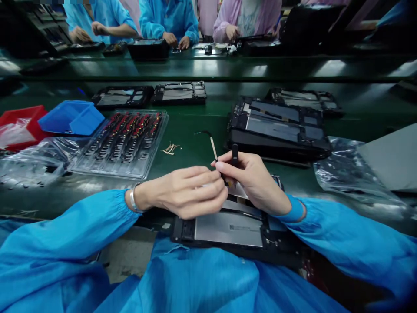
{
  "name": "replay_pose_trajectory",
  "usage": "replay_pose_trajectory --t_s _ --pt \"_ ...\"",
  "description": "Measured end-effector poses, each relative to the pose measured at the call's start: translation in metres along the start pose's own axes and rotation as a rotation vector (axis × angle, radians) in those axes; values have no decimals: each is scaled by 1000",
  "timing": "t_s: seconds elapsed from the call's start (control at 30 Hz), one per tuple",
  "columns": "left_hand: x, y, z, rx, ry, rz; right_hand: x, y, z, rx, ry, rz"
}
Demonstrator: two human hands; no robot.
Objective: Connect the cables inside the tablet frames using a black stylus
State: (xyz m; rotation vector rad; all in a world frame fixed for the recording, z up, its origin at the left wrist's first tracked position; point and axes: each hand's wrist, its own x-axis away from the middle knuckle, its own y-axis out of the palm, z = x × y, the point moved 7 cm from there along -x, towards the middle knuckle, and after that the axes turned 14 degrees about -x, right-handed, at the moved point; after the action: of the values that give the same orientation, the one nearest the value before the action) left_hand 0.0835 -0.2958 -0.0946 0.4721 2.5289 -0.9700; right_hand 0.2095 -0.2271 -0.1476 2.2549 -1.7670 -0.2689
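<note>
A thin black cable with a cream-coloured section (213, 148) rises from between my hands, its dark end pointing up and away. My right hand (256, 176) is closed, pinching this thin cable between thumb and forefinger. A slim black tool (235, 154) also sticks up from that hand; its kind is not clear. My left hand (195, 191) is closed beside it, fingertips together near the cable's lower part; what they grip is hidden. Beneath both hands lies an opened tablet-like device (228, 228) with a silver battery and black frame, close to my body.
Left stands a clear tray (143, 169) of small red-and-black parts, with blue (71, 118) and red (35, 117) bins behind. Cream scraps (171, 149) lie on the green bench. Stacked devices (276, 130) and a plastic bag (352, 174) are right. Co-workers sit opposite.
</note>
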Motion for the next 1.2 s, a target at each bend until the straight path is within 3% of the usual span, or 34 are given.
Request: replay_pose_trajectory --t_s 0.1,0.17,0.37,0.53,0.63,0.73,0.8,0.9,1.0,1.07,1.13,1.2 --pt "7 8 -23 38 -338 -82 0 1 -10 201 -129 -24" --pt "10 14 -31 -3 -439 -181 3 3 -14 341 -202 -47" --pt "10 17 -29 -3 -477 -307 11 10 -19 581 -340 -71" --pt "15 20 -32 122 -543 -293 13 11 -20 571 -343 -83" --pt "39 33 -59 112 -686 -334 11 7 -17 533 -311 -49" --pt "81 54 -91 110 -813 -459 7 1 -13 464 -251 -21" --pt "107 67 -103 132 -816 -568 4 -1 -12 423 -223 -7" --pt "132 81 -106 193 -770 -730 1 -3 -13 388 -198 16" --pt "134 81 -97 223 -694 -827 -1 -4 -12 346 -156 23" --pt "124 74 -91 184 -684 -792 -1 -5 -10 293 -127 38" --pt "105 66 -86 219 -766 -661 0 -4 -7 222 -112 52" --pt "85 63 -77 476 -934 -481 2 -2 -4 150 -110 54"
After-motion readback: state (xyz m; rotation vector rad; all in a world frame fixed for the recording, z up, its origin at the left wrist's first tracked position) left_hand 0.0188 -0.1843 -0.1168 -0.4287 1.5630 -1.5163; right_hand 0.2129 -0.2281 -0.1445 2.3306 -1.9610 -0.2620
